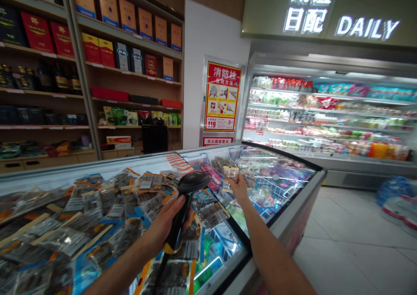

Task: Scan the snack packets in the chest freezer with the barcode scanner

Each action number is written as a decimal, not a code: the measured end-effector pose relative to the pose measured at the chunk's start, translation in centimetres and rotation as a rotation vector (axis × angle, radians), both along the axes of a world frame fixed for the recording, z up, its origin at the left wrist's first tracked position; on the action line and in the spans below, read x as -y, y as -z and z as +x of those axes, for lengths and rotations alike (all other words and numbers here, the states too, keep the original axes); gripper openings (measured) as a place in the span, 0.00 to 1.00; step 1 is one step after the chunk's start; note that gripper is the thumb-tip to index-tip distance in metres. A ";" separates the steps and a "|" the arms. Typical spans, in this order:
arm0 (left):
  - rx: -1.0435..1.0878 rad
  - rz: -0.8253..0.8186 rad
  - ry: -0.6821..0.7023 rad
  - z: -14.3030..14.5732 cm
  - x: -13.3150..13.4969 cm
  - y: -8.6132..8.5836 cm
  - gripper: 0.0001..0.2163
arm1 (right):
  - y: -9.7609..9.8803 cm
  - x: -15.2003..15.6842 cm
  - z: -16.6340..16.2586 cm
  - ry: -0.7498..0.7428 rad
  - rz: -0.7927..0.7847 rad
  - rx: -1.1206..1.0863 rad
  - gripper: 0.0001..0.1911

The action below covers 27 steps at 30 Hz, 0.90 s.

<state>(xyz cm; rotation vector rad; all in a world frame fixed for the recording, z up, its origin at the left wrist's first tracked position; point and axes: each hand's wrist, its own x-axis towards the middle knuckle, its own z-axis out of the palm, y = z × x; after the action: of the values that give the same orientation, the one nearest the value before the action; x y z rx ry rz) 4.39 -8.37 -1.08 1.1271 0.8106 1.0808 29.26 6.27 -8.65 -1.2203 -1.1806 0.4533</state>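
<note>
My left hand [176, 214] is wrapped round the handle of a black barcode scanner [192, 182], its head up and a yellow patch at the base of the grip. Farther forward, over the freezer's glass, my right hand [239, 187] pinches a small clear snack packet [230, 174] with a pale label. Another heap of brown packets [223, 162] lies just beyond it. Many flat plastic packets [94, 203] with orange or blue edges spread over the freezer top on the left. Some of them lie under the scanner, partly hidden by it.
The chest freezer [312, 199] holds blue wire baskets [273, 193] with goods under its glass lid. Shelves of boxed goods [128, 38] stand at the back left. An open chiller [332, 112] runs along the right. Wrapped bottles [395, 190] sit on the tiled floor [345, 243].
</note>
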 end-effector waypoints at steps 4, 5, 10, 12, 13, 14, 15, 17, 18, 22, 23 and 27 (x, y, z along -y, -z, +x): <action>0.065 -0.084 0.041 -1.0 0.2 -1.3 0.15 | 0.1 -0.2 0.2 -0.035 0.041 -0.008 0.15; 0.072 -0.095 0.066 -1.3 0.2 -1.6 0.15 | 0.2 -0.3 0.2 -0.059 0.048 -0.021 0.16; 0.040 -0.099 0.087 -1.7 0.2 -2.1 0.15 | 0.4 -0.4 -0.1 -0.112 0.064 -0.073 0.17; 0.035 -0.107 0.055 -1.4 0.3 -1.9 0.15 | 0.4 -0.4 -0.4 -0.102 0.065 -0.063 0.17; 0.034 -0.115 0.043 -1.2 0.3 -1.8 0.15 | 0.4 -0.3 -0.5 -0.098 0.062 -0.057 0.16; 0.033 -0.124 0.037 -1.0 0.3 -1.7 0.15 | 0.3 -0.2 -0.6 -0.098 0.058 -0.051 0.16; 0.035 -0.131 0.034 -0.8 0.3 -1.6 0.14 | 0.2 -0.1 -0.6 -0.100 0.056 -0.045 0.15; 0.043 -0.140 0.029 -0.6 0.3 -1.5 0.14 | 0.0 0.1 -0.8 -0.106 0.061 -0.044 0.16; 0.052 -0.139 0.031 -0.6 0.3 -1.5 0.14 | 0.0 0.1 -0.8 -0.111 0.063 -0.047 0.16; 0.076 -0.125 0.080 -0.8 0.1 -1.3 0.14 | 0.0 0.1 -0.8 -0.115 0.057 -0.068 0.17; 0.077 -0.131 0.090 -0.9 0.1 -1.3 0.14 | 0.1 0.1 -0.8 -0.118 0.057 -0.070 0.17; 0.095 -0.159 0.084 -1.0 0.1 -1.4 0.15 | 0.3 -0.2 -0.8 -0.125 0.072 -0.082 0.17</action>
<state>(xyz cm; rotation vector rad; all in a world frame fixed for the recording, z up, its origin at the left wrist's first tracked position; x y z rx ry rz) 3.40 -8.48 0.32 0.9610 0.7539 0.9748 28.49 6.44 -8.95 -1.0606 -1.1971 0.5452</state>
